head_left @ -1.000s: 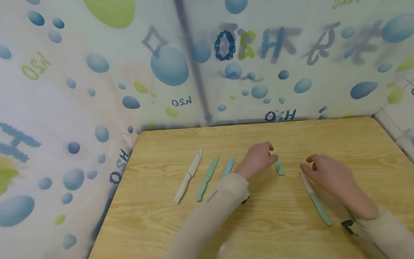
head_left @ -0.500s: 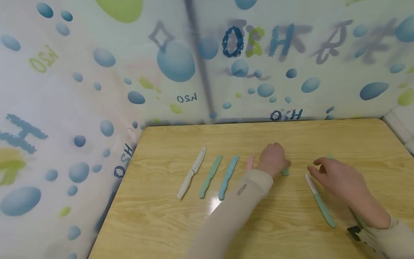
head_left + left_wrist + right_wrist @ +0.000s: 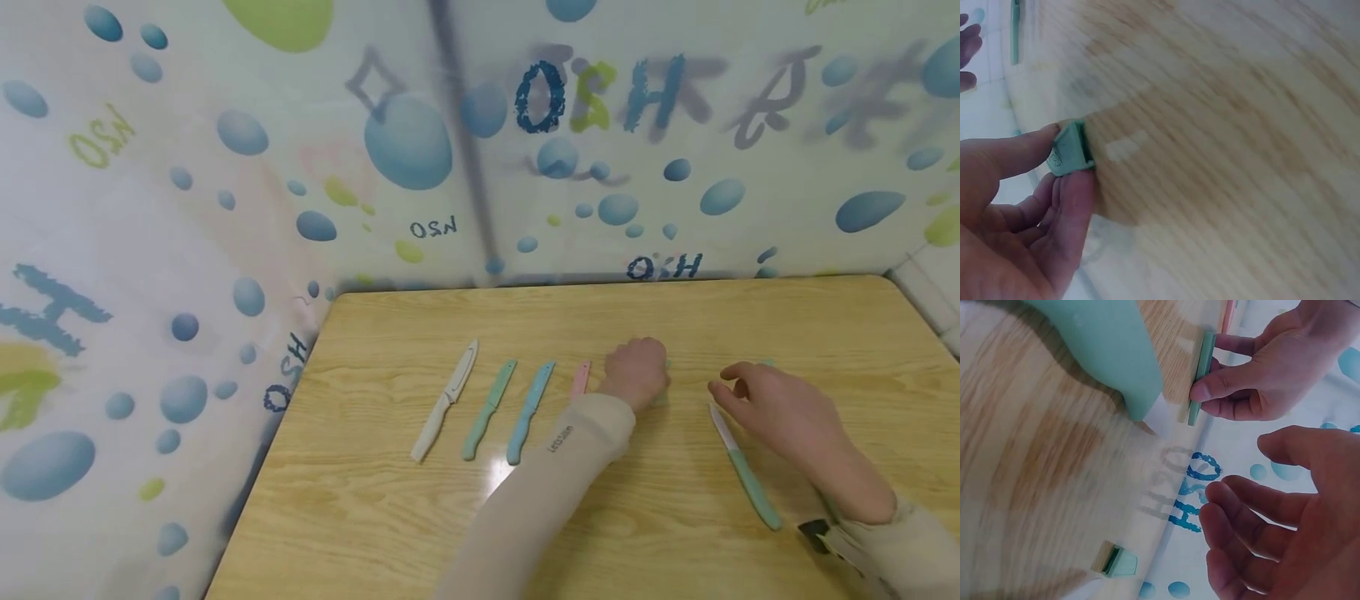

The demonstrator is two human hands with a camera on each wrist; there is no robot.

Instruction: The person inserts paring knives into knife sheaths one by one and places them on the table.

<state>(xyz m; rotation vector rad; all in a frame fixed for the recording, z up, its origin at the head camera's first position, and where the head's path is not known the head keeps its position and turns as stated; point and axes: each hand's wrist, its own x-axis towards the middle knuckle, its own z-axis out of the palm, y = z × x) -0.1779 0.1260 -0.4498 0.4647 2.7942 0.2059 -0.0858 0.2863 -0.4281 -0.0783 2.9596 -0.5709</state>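
Observation:
My left hand (image 3: 636, 371) pinches a green knife sheath (image 3: 1071, 149) between thumb and fingers; its open end shows in the left wrist view. From the head, the hand covers most of this sheath. My right hand (image 3: 783, 412) hovers over the table with fingers loosely bent and nothing between them. Just below its fingertips lies a paring knife with a green handle (image 3: 752, 487) and a bare white blade (image 3: 722, 429) pointing away from me. A second green sheath (image 3: 1121, 562) lies beyond the right hand, with another white blade (image 3: 1085, 590) near it.
To the left, a row of sheathed knives lies on the wooden table (image 3: 360, 517): a white knife (image 3: 444, 402), a green knife (image 3: 489, 410), a blue knife (image 3: 530, 412) and a pink knife (image 3: 580, 379) partly behind my left arm. A patterned wall (image 3: 420, 250) borders the table's far edge.
My left hand has moved right and closed its fingers on the green sheath, uncovering the blue and pink knives. My right hand stays hovering near the bare knife. The head view has shifted slightly.

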